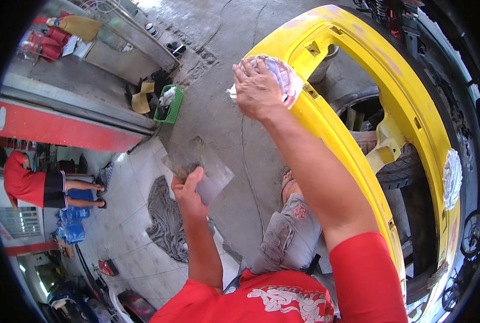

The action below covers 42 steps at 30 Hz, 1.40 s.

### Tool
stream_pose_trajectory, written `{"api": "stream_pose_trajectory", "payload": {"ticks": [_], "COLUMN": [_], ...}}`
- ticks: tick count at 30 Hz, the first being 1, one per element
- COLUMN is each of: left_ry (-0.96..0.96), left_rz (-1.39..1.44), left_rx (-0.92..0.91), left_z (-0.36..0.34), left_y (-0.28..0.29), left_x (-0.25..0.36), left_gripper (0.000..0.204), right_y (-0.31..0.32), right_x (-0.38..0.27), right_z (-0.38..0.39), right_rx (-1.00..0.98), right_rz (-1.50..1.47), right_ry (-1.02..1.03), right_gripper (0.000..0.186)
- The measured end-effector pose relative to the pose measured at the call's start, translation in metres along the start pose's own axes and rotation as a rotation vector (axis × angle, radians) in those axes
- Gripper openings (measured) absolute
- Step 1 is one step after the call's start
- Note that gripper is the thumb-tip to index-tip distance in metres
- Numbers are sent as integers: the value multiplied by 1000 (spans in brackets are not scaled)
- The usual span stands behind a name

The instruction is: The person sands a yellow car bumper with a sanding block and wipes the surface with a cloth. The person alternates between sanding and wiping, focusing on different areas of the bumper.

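Note:
My left hand (190, 189) holds a flat greyish plate (214, 171) with dark smears, thumb on its upper face, away from the bumper. My right hand (256, 89) is on a crumpled white cloth (288, 82), fingers curved over it, at the top-left edge of a large yellow car bumper (407, 107). The bumper has openings, tabs and pale worn patches along its outer edges. A second white crumpled cloth (451, 180) lies on its far right side.
Tyres (396, 169) and a bucket (326, 67) sit beneath the bumper. A green basket (170, 107) stands by a step. A grey rag (164, 215) lies on the tiles. Another person (27, 183) in red bends beside blue water containers (73, 226); motorbikes (62, 296) stand lower left.

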<state>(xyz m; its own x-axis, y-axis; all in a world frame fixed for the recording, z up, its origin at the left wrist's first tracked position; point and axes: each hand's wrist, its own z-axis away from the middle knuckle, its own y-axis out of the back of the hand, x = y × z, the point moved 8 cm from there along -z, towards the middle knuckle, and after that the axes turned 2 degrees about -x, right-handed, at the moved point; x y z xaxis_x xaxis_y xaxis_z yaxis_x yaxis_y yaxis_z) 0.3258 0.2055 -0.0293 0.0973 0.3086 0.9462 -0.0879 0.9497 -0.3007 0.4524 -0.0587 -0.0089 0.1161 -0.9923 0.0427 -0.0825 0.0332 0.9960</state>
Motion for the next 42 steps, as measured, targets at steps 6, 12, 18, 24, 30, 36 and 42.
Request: {"api": "stream_pose_trajectory", "payload": {"ticks": [6,12,18,24,30,36,42], "left_ry": [-12,96,211,180,189,185,170], "left_rz": [42,-153,-373,-463,-655,-704,-627], "left_rx": [-88,-257,-223,-237,-301,-302,-361], "left_z": [-63,-101,-112,-124,-117,-115,-108], "left_y": [-59,-145,-171,-189,-184,-191,-194], "left_x": [15,-6,-16,-12,-5,-3,-7], "left_gripper": [38,36,43,51,51,47,46], "right_y": [34,66,71,54,56,56,57], "right_x": [-10,-5,-17,-21,-17,-17,-17], "right_z": [151,367,512,551,549,549,546], "right_rx": [128,-18,-80,-143,-140,-133,-83], "right_rz": [-248,-338,-254,-294,-314,-331,-373], "right_ry": [47,-198,-483,-597,-584,-577,-568], "right_gripper": [45,43,53,52,54,55,53]}}
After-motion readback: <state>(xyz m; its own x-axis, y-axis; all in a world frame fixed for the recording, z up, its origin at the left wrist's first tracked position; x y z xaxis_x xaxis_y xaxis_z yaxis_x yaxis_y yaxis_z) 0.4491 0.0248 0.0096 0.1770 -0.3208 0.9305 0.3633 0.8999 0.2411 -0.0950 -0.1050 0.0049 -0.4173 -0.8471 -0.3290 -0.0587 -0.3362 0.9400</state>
